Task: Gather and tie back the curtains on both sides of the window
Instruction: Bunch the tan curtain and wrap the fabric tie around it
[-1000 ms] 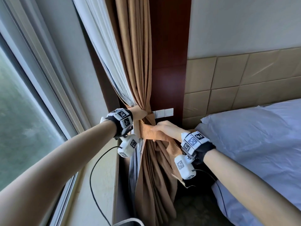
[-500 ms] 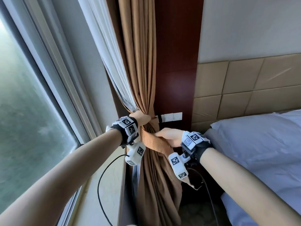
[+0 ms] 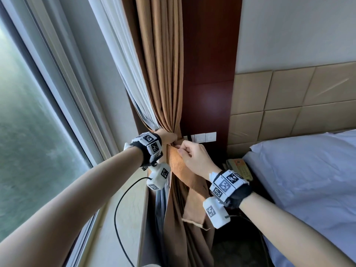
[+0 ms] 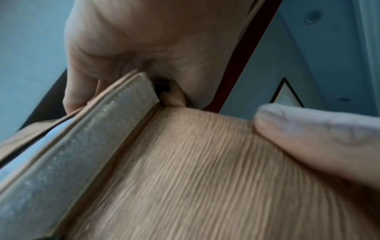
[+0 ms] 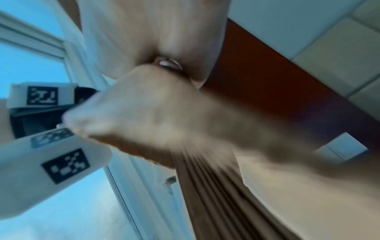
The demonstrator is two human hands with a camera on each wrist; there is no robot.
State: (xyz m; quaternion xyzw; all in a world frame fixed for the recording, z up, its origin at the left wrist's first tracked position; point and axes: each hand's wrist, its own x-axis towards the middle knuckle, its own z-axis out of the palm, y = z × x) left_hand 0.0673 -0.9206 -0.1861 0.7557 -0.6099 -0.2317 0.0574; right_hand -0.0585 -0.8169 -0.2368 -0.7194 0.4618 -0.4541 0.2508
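Curtain (image 3: 163,74) bunched tight in left hand (image 3: 166,136) grip beside window (image 3: 28,132), tieback band (image 3: 178,164) pinched at its top by right hand (image 3: 194,157).

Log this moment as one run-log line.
left hand: grips brown curtain | right hand: pinches tieback band | tie: unfinished

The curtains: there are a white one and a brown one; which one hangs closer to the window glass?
The white sheer curtain hangs closer to the window glass. The brown curtain hangs on its room side, against the dark wood panel.
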